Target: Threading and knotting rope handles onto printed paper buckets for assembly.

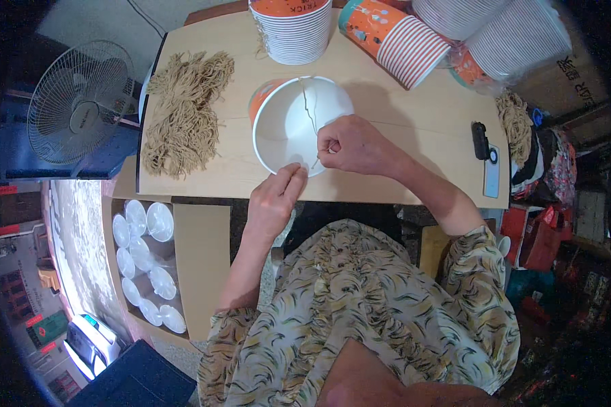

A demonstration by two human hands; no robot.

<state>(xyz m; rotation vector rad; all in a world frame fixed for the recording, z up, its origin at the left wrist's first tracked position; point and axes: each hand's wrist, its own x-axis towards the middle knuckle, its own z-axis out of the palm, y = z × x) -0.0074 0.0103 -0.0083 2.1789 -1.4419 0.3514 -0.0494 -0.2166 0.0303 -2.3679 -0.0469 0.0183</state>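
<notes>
A white-lined paper bucket [278, 129] with an orange outside lies tipped on the table, its mouth turned toward me. A thin tan cord [307, 105] runs from the bucket's far rim across the mouth to my right hand [360, 146]. The fingers of that hand are closed in a pinch on the cord, and a short end hangs below them. My left hand [273, 200] grips the bucket's near rim, with its fingertips on the inside edge. Its thumb is hidden.
Bundles of tan cord [187, 112] lie at the left. Stacked paper buckets [295, 37] stand at the back, with more stacks [411, 51] lying beside them. A phone [491, 173] and a black object [480, 140] are at the right. A carton [207, 271] holds wrapped white buckets; a fan [81, 102] stands left.
</notes>
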